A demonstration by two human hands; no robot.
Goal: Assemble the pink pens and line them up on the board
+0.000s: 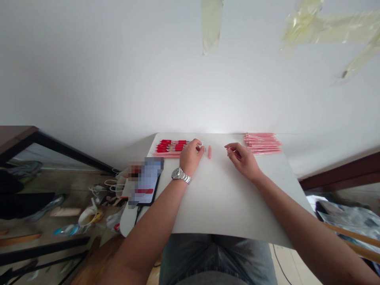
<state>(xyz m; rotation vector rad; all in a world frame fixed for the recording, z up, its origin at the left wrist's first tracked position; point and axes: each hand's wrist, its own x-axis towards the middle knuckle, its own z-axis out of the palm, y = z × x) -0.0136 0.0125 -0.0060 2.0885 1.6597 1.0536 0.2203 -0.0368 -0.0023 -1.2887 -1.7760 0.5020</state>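
My left hand [191,154], with a metal watch [180,174] on its wrist, is closed in a pinch at the table's far side. A small whitish piece [202,144] shows at its fingertips; its kind is too small to tell. Just right of those fingers a short pink pen barrel piece [209,152] lies on the white table [208,198]. My right hand [241,158] is also pinched, apart from the left, and what its fingers hold is mostly hidden. Red pens [172,145] lie in a row behind my left hand. Near my right hand is a pile of pink pens [263,143].
A phone [147,182] with a cable lies at the table's left edge. Behind the table rises a white wall [178,79] with yellowed tape [212,23]. Left of the table, the floor holds a cup [88,215], a bottle [68,230] and cables.
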